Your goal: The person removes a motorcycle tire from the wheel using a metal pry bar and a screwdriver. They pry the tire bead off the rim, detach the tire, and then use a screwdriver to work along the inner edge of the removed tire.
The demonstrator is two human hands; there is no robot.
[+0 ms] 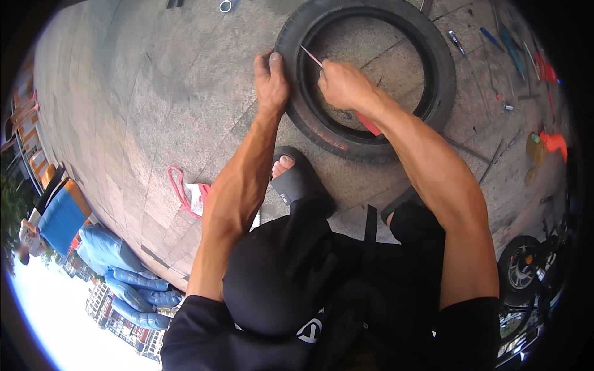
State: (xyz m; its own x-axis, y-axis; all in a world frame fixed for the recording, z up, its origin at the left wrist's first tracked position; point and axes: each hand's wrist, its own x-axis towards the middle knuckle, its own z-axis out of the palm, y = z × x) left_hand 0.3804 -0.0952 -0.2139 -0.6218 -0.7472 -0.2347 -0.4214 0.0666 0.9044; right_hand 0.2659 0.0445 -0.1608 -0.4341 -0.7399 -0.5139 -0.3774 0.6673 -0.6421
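Note:
A black tyre (436, 80) lies flat on the paving. My left hand (270, 83) grips its outer left edge, fingertips bent onto the sidewall. My right hand (340, 83) is closed on a thin pointed metal tool (312, 56), whose tip rests at the tyre's inner left rim. A red object (369, 123), partly hidden by my right forearm, lies inside the ring.
Scattered tools (513, 52), small metal pieces (508, 107) and an orange object (554, 144) lie rightward. A red cord (176, 188) lies left of my sandalled foot (291, 173). A wheeled vehicle (520, 269) stands lower right; people (124, 278) are at lower left.

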